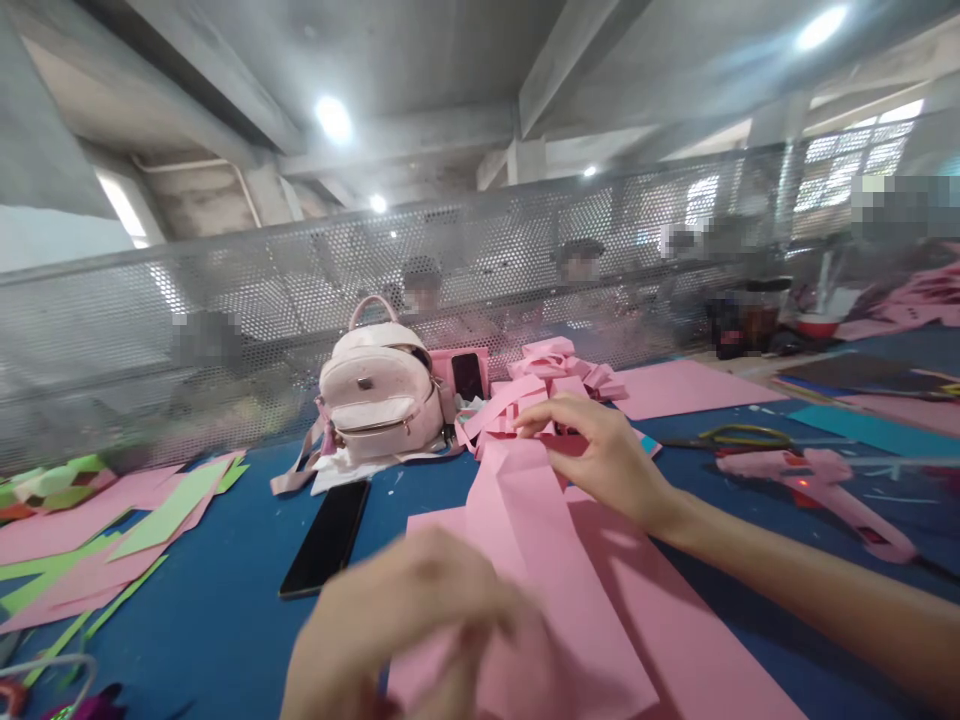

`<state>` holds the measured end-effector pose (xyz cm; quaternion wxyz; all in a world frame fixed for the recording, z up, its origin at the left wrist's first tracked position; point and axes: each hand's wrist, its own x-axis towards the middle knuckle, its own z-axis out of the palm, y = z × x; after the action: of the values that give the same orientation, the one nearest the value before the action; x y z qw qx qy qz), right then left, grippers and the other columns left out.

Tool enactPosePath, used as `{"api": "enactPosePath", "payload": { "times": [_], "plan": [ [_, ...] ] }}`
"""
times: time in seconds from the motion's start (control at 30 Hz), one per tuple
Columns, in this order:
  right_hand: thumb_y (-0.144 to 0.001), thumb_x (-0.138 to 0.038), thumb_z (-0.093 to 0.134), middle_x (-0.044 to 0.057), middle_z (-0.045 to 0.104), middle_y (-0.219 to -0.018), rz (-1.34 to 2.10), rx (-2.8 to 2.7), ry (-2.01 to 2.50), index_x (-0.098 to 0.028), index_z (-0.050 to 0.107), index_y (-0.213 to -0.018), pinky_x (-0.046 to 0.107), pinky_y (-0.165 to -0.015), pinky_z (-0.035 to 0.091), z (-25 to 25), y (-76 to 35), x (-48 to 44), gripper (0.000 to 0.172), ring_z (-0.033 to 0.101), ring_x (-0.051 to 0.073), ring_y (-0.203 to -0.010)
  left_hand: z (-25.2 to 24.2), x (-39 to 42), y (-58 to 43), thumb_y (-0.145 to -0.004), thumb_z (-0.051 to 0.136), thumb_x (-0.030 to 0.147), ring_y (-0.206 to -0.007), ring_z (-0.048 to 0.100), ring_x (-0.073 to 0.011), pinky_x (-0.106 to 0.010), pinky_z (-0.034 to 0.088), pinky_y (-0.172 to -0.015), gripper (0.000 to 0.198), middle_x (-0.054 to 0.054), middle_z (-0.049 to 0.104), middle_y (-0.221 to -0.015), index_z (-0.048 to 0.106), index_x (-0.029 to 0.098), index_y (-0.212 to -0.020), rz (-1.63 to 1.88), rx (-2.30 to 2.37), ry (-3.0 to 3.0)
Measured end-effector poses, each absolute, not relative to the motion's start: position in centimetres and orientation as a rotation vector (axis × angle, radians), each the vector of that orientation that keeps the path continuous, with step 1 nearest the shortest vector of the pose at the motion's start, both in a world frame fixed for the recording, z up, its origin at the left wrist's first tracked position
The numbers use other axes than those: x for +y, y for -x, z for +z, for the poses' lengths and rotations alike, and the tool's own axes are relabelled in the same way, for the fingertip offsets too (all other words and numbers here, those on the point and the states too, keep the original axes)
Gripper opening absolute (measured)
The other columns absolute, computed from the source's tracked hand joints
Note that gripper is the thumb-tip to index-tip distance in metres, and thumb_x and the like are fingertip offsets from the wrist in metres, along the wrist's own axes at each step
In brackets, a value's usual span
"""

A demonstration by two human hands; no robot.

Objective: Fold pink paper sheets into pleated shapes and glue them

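Observation:
A folded piece of pink paper (pixel 547 560) stretches away from me, its far end raised, over a larger flat pink sheet (pixel 697 640). At that far end is my right hand (pixel 607 450), thumb and forefinger bent around the folded paper's edge. My left hand (pixel 405 620) hovers low in front, over the near left part of the pink paper. Motion smears its curled fingers, so whether they touch or hold the paper cannot be made out. Just beyond my right hand lies a heap of pink paper strips (pixel 551 365).
A black phone (pixel 326 540) and a white backpack (pixel 382 390) are on the left. On the right lie a pink glue gun (pixel 825 490) with a red light and yellow-handled scissors (pixel 746 436). Green and pink paper (pixel 142 520) covers the far left. A perforated metal screen (pixel 480 270) stands behind.

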<state>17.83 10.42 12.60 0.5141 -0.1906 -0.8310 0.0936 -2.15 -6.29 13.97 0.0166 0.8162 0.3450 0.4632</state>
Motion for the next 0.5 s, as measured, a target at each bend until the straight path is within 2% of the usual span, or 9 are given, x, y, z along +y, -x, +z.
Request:
{"api": "enactPosePath", "payload": {
  "times": [0.03, 0.1, 0.17, 0.27, 0.5],
  "plan": [
    [-0.081, -0.001, 0.054, 0.0, 0.073, -0.089, 0.148, -2.008, 0.405, -0.022, 0.069, -0.099, 0.03, -0.08, 0.049, 12.8, -17.7, 9.7, 0.031, 0.066, 0.016, -0.085, 13.9, -5.1, 2.6, -0.097, 0.054, 0.016, -0.085, 0.067, -0.02, -0.03, 0.057, -0.075, 0.022, -0.006, 0.07, -0.089, 0.07, 0.028, -0.107, 1.519, 1.165, -2.438],
    [-0.085, -0.004, 0.058, 0.0, 0.072, -0.086, 0.017, -2.034, 0.326, -0.02, 0.067, -0.098, 0.03, -0.078, 0.047, 13.0, -17.4, 8.4, 0.023, 0.064, 0.016, -0.083, 13.5, -2.9, 3.4, -0.093, 0.064, 0.024, -0.095, 0.065, -0.0189, -0.028, 0.054, -0.083, 0.013, -0.004, 0.069, -0.099, 0.071, 0.026, -0.103, 1.672, 1.303, -2.066],
    [-0.089, -0.008, 0.062, 0.001, 0.071, -0.084, -0.107, -2.06, 0.273, -0.019, 0.065, -0.096, 0.03, -0.076, 0.046, 13.2, -17.0, 7.5, 0.014, 0.064, 0.017, -0.081, 12.7, -1.2, 3.9, -0.089, 0.07, 0.031, -0.104, 0.063, -0.019, -0.026, 0.052, -0.088, 0.016, -0.004, 0.069, -0.106, 0.07, 0.025, -0.104, 1.646, 1.277, -1.885],
    [-0.091, -0.008, 0.061, 0.001, 0.07, -0.081, -0.27, -2.07, 0.213, -0.018, 0.063, -0.095, 0.03, -0.073, 0.044, 13.3, -16.3, 6.7, 0.012, 0.063, 0.017, -0.078, 11.9, -0.5, 3.9, -0.086, 0.073, 0.034, -0.107, 0.063, -0.0191, -0.027, 0.049, -0.095, 0.019, -0.003, 0.07, -0.107, 0.07, 0.025, -0.103, 1.573, 1.229, -1.749],
    [-0.091, -0.006, 0.059, 0.002, 0.069, -0.079, -0.235, -2.068, 0.168, -0.018, 0.061, -0.093, 0.03, -0.071, 0.043, 13.9, -15.1, 6.2, 0.012, 0.06, 0.016, -0.073, 12.2, -1.3, 3.4, -0.084, 0.074, 0.028, -0.1, 0.068, -0.0195, -0.027, 0.051, -0.091, 0.014, -0.003, 0.075, -0.1, 0.075, 0.024, -0.097, 1.548, 1.153, -1.62]
  ]
}}
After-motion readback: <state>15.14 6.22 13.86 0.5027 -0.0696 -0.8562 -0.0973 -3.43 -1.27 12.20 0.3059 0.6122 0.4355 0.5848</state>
